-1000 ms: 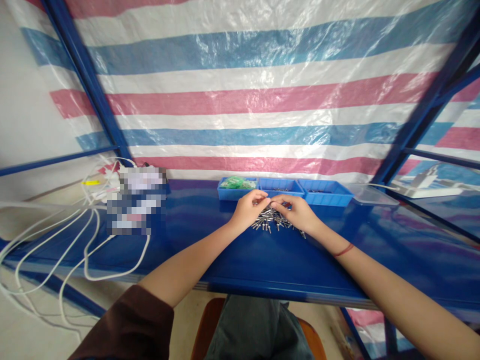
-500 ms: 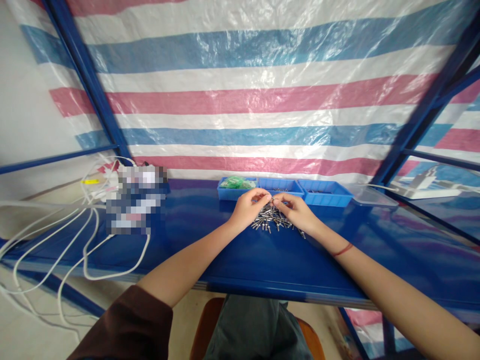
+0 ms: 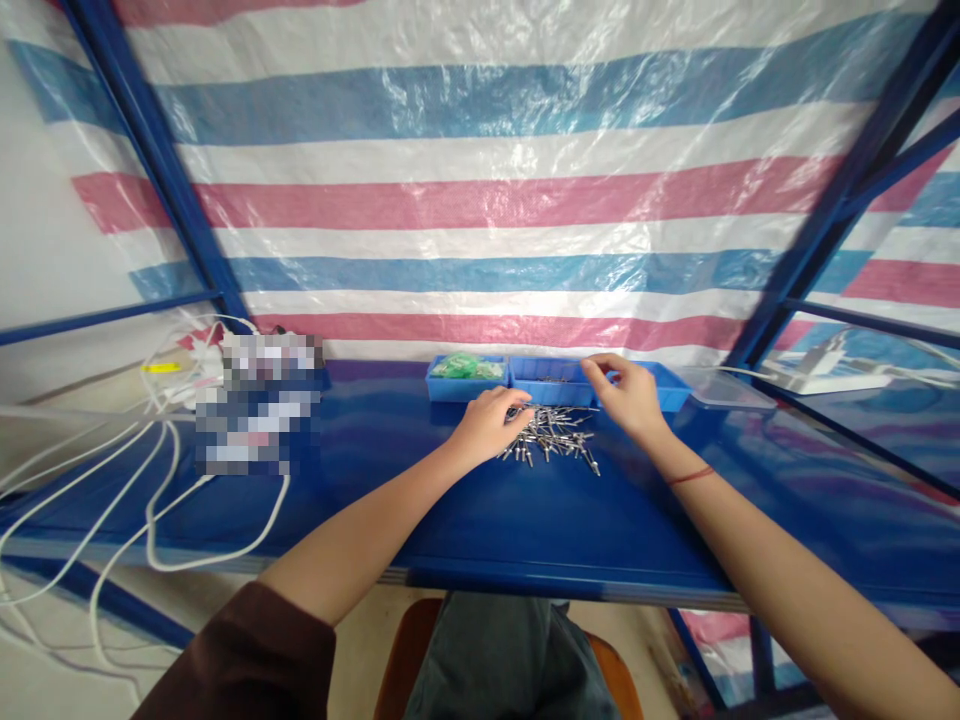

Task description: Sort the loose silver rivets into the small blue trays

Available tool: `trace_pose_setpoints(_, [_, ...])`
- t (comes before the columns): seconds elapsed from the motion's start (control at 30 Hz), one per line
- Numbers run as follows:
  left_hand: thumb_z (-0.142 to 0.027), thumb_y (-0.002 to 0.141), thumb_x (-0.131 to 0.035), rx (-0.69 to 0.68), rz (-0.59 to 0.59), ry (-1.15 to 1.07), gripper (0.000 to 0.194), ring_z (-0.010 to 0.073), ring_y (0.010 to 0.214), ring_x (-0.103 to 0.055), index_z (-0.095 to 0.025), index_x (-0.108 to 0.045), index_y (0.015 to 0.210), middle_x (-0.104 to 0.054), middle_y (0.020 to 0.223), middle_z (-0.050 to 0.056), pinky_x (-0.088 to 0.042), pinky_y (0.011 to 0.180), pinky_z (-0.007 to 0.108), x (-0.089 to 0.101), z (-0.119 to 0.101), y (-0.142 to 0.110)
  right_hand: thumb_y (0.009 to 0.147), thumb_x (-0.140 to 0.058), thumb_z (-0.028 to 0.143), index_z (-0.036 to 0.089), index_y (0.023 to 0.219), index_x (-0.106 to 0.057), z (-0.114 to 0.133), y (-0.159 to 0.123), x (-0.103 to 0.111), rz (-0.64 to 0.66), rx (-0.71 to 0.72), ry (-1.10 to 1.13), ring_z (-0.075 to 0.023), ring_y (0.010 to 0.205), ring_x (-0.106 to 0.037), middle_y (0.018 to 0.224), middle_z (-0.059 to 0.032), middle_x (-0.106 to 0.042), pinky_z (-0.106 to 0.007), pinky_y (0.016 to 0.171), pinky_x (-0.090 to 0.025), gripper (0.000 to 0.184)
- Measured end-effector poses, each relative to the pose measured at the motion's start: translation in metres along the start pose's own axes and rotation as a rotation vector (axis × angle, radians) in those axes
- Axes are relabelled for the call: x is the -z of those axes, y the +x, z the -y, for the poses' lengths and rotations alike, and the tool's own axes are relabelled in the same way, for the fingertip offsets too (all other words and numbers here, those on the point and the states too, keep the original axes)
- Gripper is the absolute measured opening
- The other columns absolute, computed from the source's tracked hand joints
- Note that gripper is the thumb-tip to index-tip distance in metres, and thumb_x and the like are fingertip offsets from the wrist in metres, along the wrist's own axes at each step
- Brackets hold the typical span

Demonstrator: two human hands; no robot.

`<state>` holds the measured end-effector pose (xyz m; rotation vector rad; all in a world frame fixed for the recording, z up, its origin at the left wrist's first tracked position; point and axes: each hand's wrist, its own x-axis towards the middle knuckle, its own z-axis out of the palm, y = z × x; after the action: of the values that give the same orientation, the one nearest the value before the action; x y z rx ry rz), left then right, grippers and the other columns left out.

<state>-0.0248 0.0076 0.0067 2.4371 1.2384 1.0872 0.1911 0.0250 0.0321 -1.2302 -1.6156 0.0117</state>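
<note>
Silver blind rivets (image 3: 556, 438), each with a thin pin, lie in a loose pile on the blue table. At the pile's left edge is my left hand (image 3: 489, 424), its thumb apart from the curved fingers and rivets showing behind the gap. My right hand (image 3: 628, 398) hovers over the place where the middle blue bin (image 3: 551, 392) and the right blue bin (image 3: 673, 398) meet. Its thumb and fingertips come together in a pinch; whatever is between them is too small to make out. A few small metal pieces lie in the middle bin.
A left blue bin (image 3: 466, 388) holds green and clear plastic bags. Beside the right bin lies a clear plastic lid (image 3: 731, 388). White cables (image 3: 154, 500) and blurred items are at the left; a white power strip (image 3: 840, 375) is at the right. Striped sheeting (image 3: 480, 200) hangs behind.
My hands, together over the pile before, have parted. The right hand has moved right and up to the bins; the left stays by the rivets with its thumb and fingers spread.
</note>
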Motion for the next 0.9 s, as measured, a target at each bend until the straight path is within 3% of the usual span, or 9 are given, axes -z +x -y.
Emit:
trace_pose_setpoints(0.13, [-0.049, 0.083, -0.046, -0.005, 0.113, 0.193, 0.035, 0.0247, 0.107, -0.046, -0.027, -0.060, 0.105, -0.059, 0.106, 0.004, -0.038, 0.092, 0.042, 0.007, -0.007, -0.005, 0.080, -0.048, 0.038, 0.017, 0.088, -0.068, -0.030, 0.010, 0.016, -0.156, -0.126, -0.288, -0.0248, 0.081, -0.058, 0.082, -0.0085, -0.068, -0.040, 0.077, -0.040, 0.031])
trace_pose_setpoints(0.27, [-0.067, 0.075, -0.043, 0.059, 0.248, 0.227, 0.055, 0.0312, 0.118, -0.036, -0.033, -0.053, 0.117, -0.049, 0.122, 0.006, -0.032, 0.094, 0.053, 0.010, -0.016, -0.011, 0.075, -0.051, 0.042, 0.019, 0.103, -0.064, -0.040, 0.012, 0.025, -0.176, -0.276, -0.480, -0.0340, 0.094, -0.052, 0.095, -0.0104, -0.067, -0.048, 0.078, -0.036, 0.038])
trace_pose_setpoints(0.33, [-0.071, 0.072, -0.041, 0.100, 0.284, 0.227, 0.062, 0.0348, 0.121, -0.032, -0.035, -0.050, 0.121, -0.045, 0.128, 0.007, -0.025, 0.096, 0.060, 0.010, -0.019, -0.015, 0.076, -0.050, 0.041, 0.017, 0.096, -0.066, -0.035, 0.014, 0.031, -0.054, -0.230, -0.433, -0.0294, 0.086, -0.055, 0.088, -0.0108, -0.067, -0.041, 0.072, -0.039, 0.035])
trace_pose_setpoints(0.47, [-0.075, 0.067, -0.043, 0.204, 0.259, 0.170, 0.072, 0.0419, 0.126, -0.024, -0.033, -0.047, 0.125, -0.037, 0.137, 0.012, -0.013, 0.094, 0.069, 0.011, -0.023, -0.020, 0.077, -0.050, 0.048, 0.017, 0.070, -0.066, -0.016, 0.012, 0.046, 0.554, -0.036, -0.182, -0.0160, 0.056, -0.054, 0.060, -0.0045, -0.062, -0.027, 0.053, -0.038, 0.036])
trace_pose_setpoints(0.57, [-0.076, 0.064, -0.046, 0.290, 0.246, 0.124, 0.077, 0.0438, 0.129, -0.019, -0.030, -0.046, 0.125, -0.032, 0.140, 0.014, -0.011, 0.094, 0.070, 0.006, -0.025, -0.025, 0.071, -0.058, 0.053, 0.019, 0.078, -0.068, -0.005, 0.002, 0.047, 0.869, -0.008, -0.001, -0.0132, 0.052, -0.054, 0.060, -0.0018, -0.063, -0.024, 0.046, -0.037, 0.036])
trace_pose_setpoints(0.7, [-0.074, 0.067, -0.045, 0.313, 0.236, 0.134, 0.072, 0.0430, 0.131, -0.016, -0.032, -0.045, 0.126, -0.030, 0.142, 0.012, -0.006, 0.094, 0.072, -0.005, -0.026, -0.029, 0.063, -0.067, 0.053, 0.019, 0.084, -0.068, -0.002, -0.012, 0.031, 0.931, -0.022, 0.041, -0.0129, 0.051, -0.053, 0.062, -0.0013, -0.063, -0.024, 0.046, -0.037, 0.040])
trace_pose_setpoints(0.8, [-0.069, 0.072, -0.043, 0.260, 0.249, 0.152, 0.067, 0.0407, 0.132, -0.015, -0.034, -0.040, 0.129, -0.029, 0.142, 0.010, -0.002, 0.096, 0.071, -0.011, -0.024, -0.030, 0.069, -0.063, 0.050, 0.018, 0.082, -0.066, -0.002, -0.017, 0.017, 0.938, 0.027, -0.007, -0.0136, 0.052, -0.053, 0.060, -0.0008, -0.061, -0.025, 0.048, -0.037, 0.035])
trace_pose_setpoints(0.9, [-0.064, 0.075, -0.044, 0.161, 0.246, 0.156, 0.064, 0.0370, 0.132, -0.019, -0.033, -0.038, 0.131, -0.030, 0.140, 0.010, -0.009, 0.101, 0.065, -0.012, -0.023, -0.028, 0.075, -0.058, 0.039, 0.018, 0.081, -0.065, 0.000, -0.019, 0.008, 0.887, 0.079, -0.048, -0.0141, 0.054, -0.053, 0.062, -0.0011, -0.061, -0.026, 0.052, -0.038, 0.023])
